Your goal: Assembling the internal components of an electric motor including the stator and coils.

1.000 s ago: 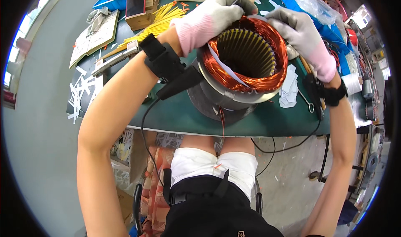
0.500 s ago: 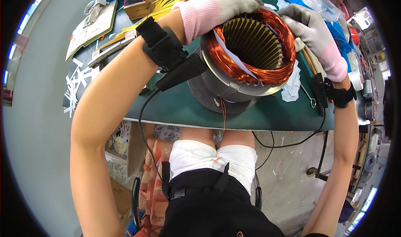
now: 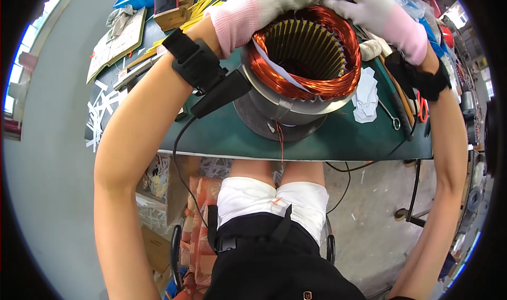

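A motor stator (image 3: 288, 108) stands upright on the green-topped table, its ring of copper winding (image 3: 338, 86) bulging over the upper rim. Yellowish slot liners run down inside the bore, and a white paper strip (image 3: 277, 67) lies along the winding's left inner side. Both hands wear grey-white gloves with pink cuffs. At the winding's far edge, my left hand (image 3: 272, 6) has its fingers closed, the tips near the right hand's. My right hand (image 3: 356, 6) bends over the far right edge, fingers curled inward. What they pinch is hidden. Thin copper leads (image 3: 280, 136) hang down the stator's front.
White paper pieces (image 3: 365, 96), a metal hook tool (image 3: 390, 115) and red-handled scissors (image 3: 422, 107) lie to the right. Leftward are paper strips (image 3: 97, 115), a notebook (image 3: 116, 46), yellow sleeves (image 3: 198, 12) and a wooden block (image 3: 171, 20). Cables trail from both wrist straps.
My right hand has shifted left and up, from the winding's right side to its far edge, close to my left hand. The whole view has shifted slightly; the scissors now show.
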Available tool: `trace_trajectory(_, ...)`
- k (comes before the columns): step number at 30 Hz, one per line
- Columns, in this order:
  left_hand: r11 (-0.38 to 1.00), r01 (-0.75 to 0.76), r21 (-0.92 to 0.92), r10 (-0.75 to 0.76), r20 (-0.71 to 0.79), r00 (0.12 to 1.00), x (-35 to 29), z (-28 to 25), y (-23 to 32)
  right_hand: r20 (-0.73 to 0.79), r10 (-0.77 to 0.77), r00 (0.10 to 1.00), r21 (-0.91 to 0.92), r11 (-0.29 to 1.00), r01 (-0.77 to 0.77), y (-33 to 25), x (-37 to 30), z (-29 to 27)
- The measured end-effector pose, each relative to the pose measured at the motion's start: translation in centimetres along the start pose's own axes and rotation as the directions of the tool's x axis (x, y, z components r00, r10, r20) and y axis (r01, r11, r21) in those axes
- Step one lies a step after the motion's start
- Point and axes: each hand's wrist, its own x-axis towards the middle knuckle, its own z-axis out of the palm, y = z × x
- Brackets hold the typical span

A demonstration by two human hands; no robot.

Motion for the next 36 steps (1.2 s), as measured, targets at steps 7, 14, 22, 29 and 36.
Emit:
trace_trajectory(7, 0.997, 0.063, 0.04, -0.062, -0.026, 0.998, 0.5, -0.6, 0.1, 0.182, 0.245, 0.952, 0.0, 0.968, -0.25, -1.0, 0.1, -2.2)
trace_trajectory(14, 0.994, 0.059, -0.096, -0.057, 0.017, 0.998, 0.7, -0.2, -0.2, 0.193, 0.25, 0.949, 0.493, 0.811, -0.314, 2.7, -1.5, 0.5)
trace_trajectory(22, 1.0, 0.008, -0.029, -0.008, -0.007, 1.0, 0.4, -0.5, -0.3, 0.126, 0.319, 0.939, 0.355, 0.87, -0.343, 1.4, -1.0, -0.2)
trace_trajectory(29, 0.988, -0.033, -0.152, 0.037, 0.019, 0.999, 0.2, -0.3, -0.7, 0.22, 0.292, 0.931, 0.378, 0.854, -0.357, 1.0, -1.4, -0.2)
trace_trajectory(36, 1.0, -0.021, 0.01, 0.022, -0.054, 0.998, -0.1, 0.0, -0.2, 0.236, 0.324, 0.916, 0.546, 0.736, -0.401, 1.9, -2.1, 0.6)
